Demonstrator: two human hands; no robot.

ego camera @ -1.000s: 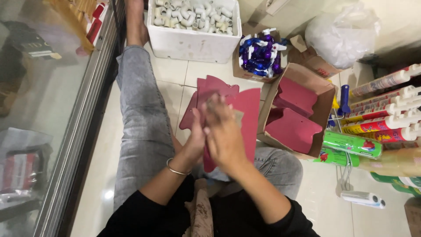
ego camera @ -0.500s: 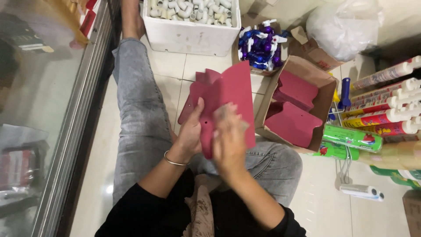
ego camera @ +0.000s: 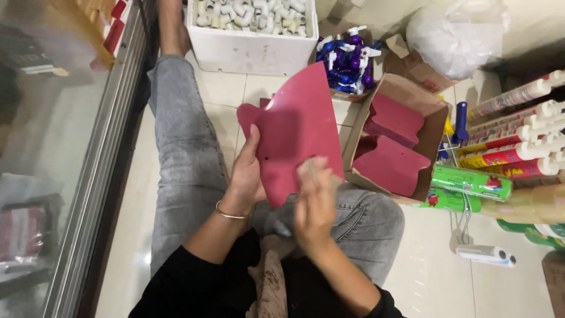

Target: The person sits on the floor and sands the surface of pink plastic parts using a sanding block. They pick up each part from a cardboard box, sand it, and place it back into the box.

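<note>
I sit on a tiled floor in grey jeans, one leg stretched out. My left hand, with a thin bangle on the wrist, grips the left edge of a flat dark-red plastic sheet and holds it tilted up over my lap. My right hand is blurred and presses a small pale thing, perhaps a cloth or pad, against the sheet's lower right edge. What that thing is stays unclear. An open cardboard box to the right holds more dark-red sheets.
A white foam box of pale pipe fittings stands ahead by my foot. Beside it lie blue-and-white valves and a white plastic bag. Sealant tubes are stacked at right. A glass-fronted counter runs along the left.
The red sheet has been lifted off my lap and tilted upright. My left hand shifted to its left edge, and my right hand dropped to the lower right edge.
</note>
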